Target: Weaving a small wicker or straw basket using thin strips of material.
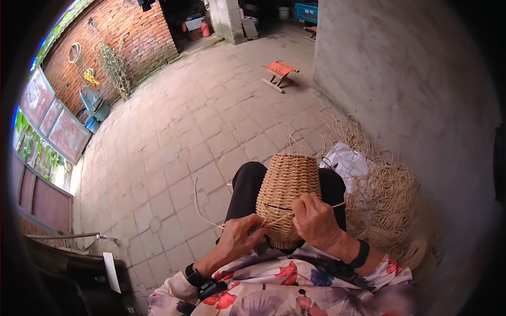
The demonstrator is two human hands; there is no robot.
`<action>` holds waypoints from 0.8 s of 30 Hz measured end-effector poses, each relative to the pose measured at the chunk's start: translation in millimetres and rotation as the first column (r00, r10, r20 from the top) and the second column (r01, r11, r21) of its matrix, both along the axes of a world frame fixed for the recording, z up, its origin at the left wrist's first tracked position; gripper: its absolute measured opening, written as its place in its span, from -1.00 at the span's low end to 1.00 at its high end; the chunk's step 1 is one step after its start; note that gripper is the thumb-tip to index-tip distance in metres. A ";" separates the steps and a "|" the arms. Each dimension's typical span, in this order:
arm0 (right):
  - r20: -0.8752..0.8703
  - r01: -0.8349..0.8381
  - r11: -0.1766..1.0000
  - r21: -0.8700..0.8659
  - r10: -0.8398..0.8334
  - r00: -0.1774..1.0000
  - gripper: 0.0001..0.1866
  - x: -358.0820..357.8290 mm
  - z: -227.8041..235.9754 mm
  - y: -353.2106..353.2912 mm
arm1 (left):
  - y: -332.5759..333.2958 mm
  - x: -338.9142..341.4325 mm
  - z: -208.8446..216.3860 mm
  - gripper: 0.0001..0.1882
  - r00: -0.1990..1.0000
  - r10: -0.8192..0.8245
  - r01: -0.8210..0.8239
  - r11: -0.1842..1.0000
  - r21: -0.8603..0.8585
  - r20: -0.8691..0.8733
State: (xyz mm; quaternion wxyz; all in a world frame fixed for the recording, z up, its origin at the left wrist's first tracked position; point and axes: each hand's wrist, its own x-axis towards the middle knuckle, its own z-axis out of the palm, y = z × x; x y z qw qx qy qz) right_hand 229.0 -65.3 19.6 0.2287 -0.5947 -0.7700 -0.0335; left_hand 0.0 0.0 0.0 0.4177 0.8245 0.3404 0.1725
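Left hand (240,235): fingers drawn in against the basket's left side; whether they grip anything cannot be told. Right hand (318,220): fingers curled tight on the near face, holding a thin tan cord (339,205) whose end juts rightward.

Basket (289,181), one: tan, tapered, of twisted plant-fibre cord; resting on the lap, between knees in black trousers (247,181).

Condition: wall closely woven in rows over most of the visible side; judged largely formed. Outstanding, by appearance: a dark slit (278,206) across the near face and loose ends, including a long pale strand (195,196) curving out left. Inside and underside not visible.

Stock: large tangled heap of tan cord (390,195), on the paved floor (158,174), along its right edge by the grey plastered wall (400,79); ample, seemingly unused.
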 end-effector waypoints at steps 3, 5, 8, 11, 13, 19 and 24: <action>-0.073 -0.046 0.997 0.056 0.050 0.996 -0.80 -1.6 5.3 2.9 | -1.6 0.8 9.4 -0.67 0.998 0.059 -0.061 0.990 -0.126 -0.023; -0.309 0.014 1.000 -0.010 -0.017 0.951 -0.82 -4.7 3.6 6.8 | 1.3 -0.1 17.9 -0.69 0.990 0.138 -0.141 0.987 -0.080 -0.034; -0.238 -0.009 1.000 -0.007 0.008 0.971 -0.84 -3.5 9.0 0.4 | -1.4 -4.7 16.8 -0.67 0.998 0.021 -0.029 0.987 0.157 0.053; -0.092 0.002 0.999 -0.037 -0.006 0.996 -0.85 2.5 13.1 -7.1 | -2.9 -5.1 9.9 -0.67 0.996 -0.005 -0.004 0.994 0.105 0.087; -0.080 0.009 0.999 -0.035 -0.012 0.997 -0.87 7.4 9.9 -9.9 | -2.0 -5.2 3.5 -0.69 0.989 -0.033 0.012 0.990 0.142 0.146; -0.206 0.041 0.997 -0.069 -0.054 0.977 -0.88 9.5 6.5 -11.4 | -1.2 -6.8 -7.0 -0.76 0.956 0.083 -0.144 0.968 0.205 0.280; -0.513 0.032 0.958 -0.285 -0.180 0.839 -0.86 20.8 0.5 -7.7 | 6.2 -13.2 -2.7 -0.79 0.980 0.140 -0.182 0.919 0.351 0.141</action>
